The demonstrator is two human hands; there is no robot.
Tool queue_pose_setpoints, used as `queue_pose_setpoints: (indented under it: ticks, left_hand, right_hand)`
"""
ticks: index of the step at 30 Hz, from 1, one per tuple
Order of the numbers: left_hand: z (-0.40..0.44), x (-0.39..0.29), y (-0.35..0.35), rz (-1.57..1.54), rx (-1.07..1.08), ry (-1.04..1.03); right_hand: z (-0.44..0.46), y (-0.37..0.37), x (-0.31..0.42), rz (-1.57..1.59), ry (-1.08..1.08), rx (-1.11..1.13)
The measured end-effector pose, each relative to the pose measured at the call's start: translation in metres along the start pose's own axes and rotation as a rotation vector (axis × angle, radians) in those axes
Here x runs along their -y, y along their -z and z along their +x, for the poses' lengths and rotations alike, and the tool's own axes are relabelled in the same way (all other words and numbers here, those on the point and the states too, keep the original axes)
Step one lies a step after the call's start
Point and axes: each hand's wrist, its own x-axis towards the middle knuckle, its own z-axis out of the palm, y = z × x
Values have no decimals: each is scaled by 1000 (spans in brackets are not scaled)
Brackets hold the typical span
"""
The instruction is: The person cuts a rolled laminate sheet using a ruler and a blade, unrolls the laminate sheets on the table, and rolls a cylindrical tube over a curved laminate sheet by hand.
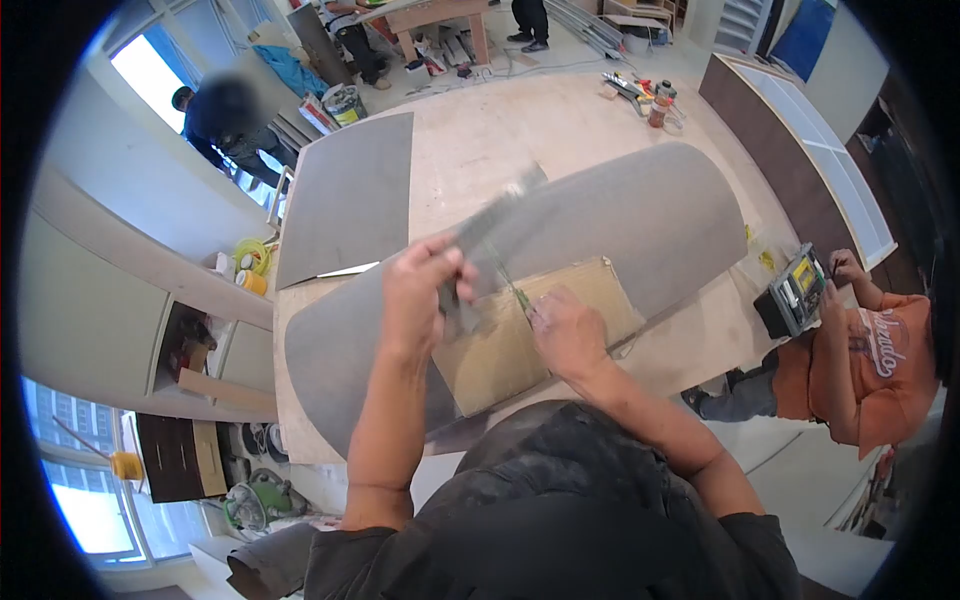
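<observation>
My left hand (415, 290) is closed around a long grey strip (490, 215), smeared by motion, which slants up to the right above the table. Lower right, my right hand (567, 335) pinches a thin green item (520, 297); a fine line runs from it up toward the strip, and its kind is unclear. Under both hands is a flat brown cardboard box (490, 370). It lies on a large grey-brown sheet (640, 220) with rounded ends, spread at a slant over the wooden worktable (470, 130).
Another grey sheet (350, 190) lies at the table's far left. Tools and a bottle (660, 103) stand at the far right, near a brown-sided panel (790, 150). At the right edge, a person in an orange shirt (880, 370) is beside a black toolbox (790, 290). Other people stand farther back.
</observation>
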Motion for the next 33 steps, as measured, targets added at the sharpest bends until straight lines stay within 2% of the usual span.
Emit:
queue_pose_setpoints:
  ticks: [2, 4, 9, 13, 16, 19, 22, 25, 28, 31, 33]
  left_hand:
    - [-25, 18, 10, 149, -5, 51]
    - [-40, 45, 22, 47, -14, 99]
    - [-57, 62, 19, -85, -148, 55]
    - [-58, 66, 25, -94, -154, 52]
    - [-56, 73, 24, -45, -149, 40]
    - [-61, 76, 23, -6, -139, 51]
    - [-70, 81, 22, 66, -120, 42]
    - [-78, 85, 16, 185, -95, -34]
    - [-82, 88, 10, 171, -88, -68]
    - [-77, 84, 0, 148, -64, -16]
    - [-67, 87, -5, 251, -29, -26]
  right_hand:
    - [2, -1, 4, 7, -59, 14]
    - [6, 5, 18, 50, -159, 41]
    - [15, 1, 25, 30, -140, -41]
    - [23, -4, 17, 5, -96, -75]
    - [34, -10, 14, 14, 33, -103]
    - [38, -6, 21, -116, -26, 58]
    - [40, -6, 17, -96, -31, 34]
    - [58, 11, 8, 44, -258, 463]
    - [62, 23, 0, 360, -430, 586]
    - [57, 35, -4, 744, -536, 616]
    - [55, 32, -15, 898, -535, 591]
